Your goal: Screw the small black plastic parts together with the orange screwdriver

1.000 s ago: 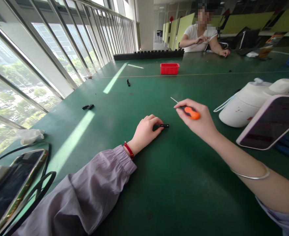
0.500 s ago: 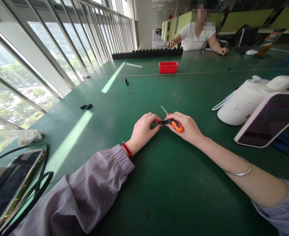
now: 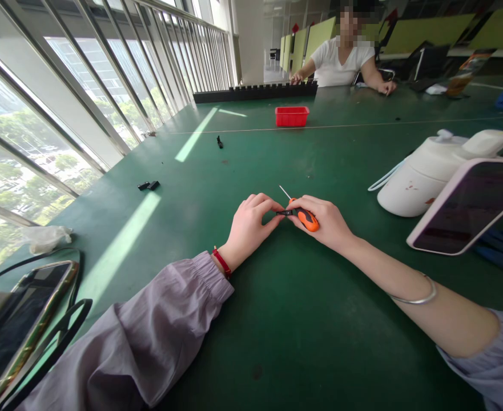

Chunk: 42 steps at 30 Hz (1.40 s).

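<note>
Clock directions were taken from the paired hands, 12 o'clock being the far side of the table [image 3: 277, 342]. The ends of the small black part [image 3: 286, 213] were covered by fingertips, and its detail was too fine to make out. The gold-edged phone [image 3: 28, 314], between 8 and 9 o'clock, was cut off by the picture edge, as was the pink-edged phone [image 3: 457, 211] at 3 o'clock. The latter stood in front of the white bottle [image 3: 414, 182] and hid part of it; blue items [image 3: 502, 248] behind it could not be identified.

A red tray [image 3: 292, 117] sat at 12 o'clock, with a long black rack [image 3: 255, 92] beyond it. A loose black piece [image 3: 220, 142] lay between 10 and 11 o'clock, and a black pair [image 3: 149, 185] near 9. A seated person [image 3: 341, 64] was observed at 1 o'clock.

The left hand [image 3: 251, 222] held the black part's left end in a narrow thumb-and-finger pinch. The right hand [image 3: 326, 222] had its fingers closed round the orange-and-black screwdriver [image 3: 308, 219], shaft toward 11 o'clock, while its fingertips met the part's right end.
</note>
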### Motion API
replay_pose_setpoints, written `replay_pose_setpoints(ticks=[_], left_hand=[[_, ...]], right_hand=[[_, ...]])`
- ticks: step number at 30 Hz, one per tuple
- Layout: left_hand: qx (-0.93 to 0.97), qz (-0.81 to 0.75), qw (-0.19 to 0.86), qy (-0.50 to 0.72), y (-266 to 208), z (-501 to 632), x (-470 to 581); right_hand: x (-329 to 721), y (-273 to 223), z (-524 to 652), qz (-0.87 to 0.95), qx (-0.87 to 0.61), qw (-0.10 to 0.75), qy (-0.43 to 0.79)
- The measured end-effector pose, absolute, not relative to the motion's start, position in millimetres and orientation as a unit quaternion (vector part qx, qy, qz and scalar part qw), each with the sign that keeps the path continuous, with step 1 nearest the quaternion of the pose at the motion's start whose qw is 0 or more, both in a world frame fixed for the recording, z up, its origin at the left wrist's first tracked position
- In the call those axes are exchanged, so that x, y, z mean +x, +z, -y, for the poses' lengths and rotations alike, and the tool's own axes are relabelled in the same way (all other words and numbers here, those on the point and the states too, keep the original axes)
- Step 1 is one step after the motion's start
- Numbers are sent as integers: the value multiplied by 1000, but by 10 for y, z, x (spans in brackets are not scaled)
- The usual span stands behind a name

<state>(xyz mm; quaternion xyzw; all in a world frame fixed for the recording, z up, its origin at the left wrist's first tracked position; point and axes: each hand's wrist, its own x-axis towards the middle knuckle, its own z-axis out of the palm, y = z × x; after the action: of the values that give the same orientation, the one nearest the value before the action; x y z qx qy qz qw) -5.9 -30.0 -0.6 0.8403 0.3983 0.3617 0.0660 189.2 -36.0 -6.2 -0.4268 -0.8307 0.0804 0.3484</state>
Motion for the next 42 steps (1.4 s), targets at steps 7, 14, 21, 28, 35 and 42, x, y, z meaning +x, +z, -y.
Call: replay_pose_setpoints(ticks=[7, 14, 21, 28, 35, 42], left_hand=[[838, -399, 91, 360, -29, 279, -74], [839, -400, 79, 361, -20, 287, -76], [857, -389, 51, 336, 23, 302, -72], [853, -383, 83, 345, 4, 296, -73], [821, -380, 200, 377, -21, 242, -91], [807, -377, 256, 376, -59, 187, -113]], right_hand=[[1898, -64, 359, 835, -420, 346, 83], [1900, -53, 365, 831, -419, 352, 100], [1874, -49, 383, 821, -418, 366, 128], [1888, -52, 376, 816, -415, 378, 139], [1909, -69, 360, 832, -403, 357, 131], [1907, -53, 372, 839, -404, 343, 121]])
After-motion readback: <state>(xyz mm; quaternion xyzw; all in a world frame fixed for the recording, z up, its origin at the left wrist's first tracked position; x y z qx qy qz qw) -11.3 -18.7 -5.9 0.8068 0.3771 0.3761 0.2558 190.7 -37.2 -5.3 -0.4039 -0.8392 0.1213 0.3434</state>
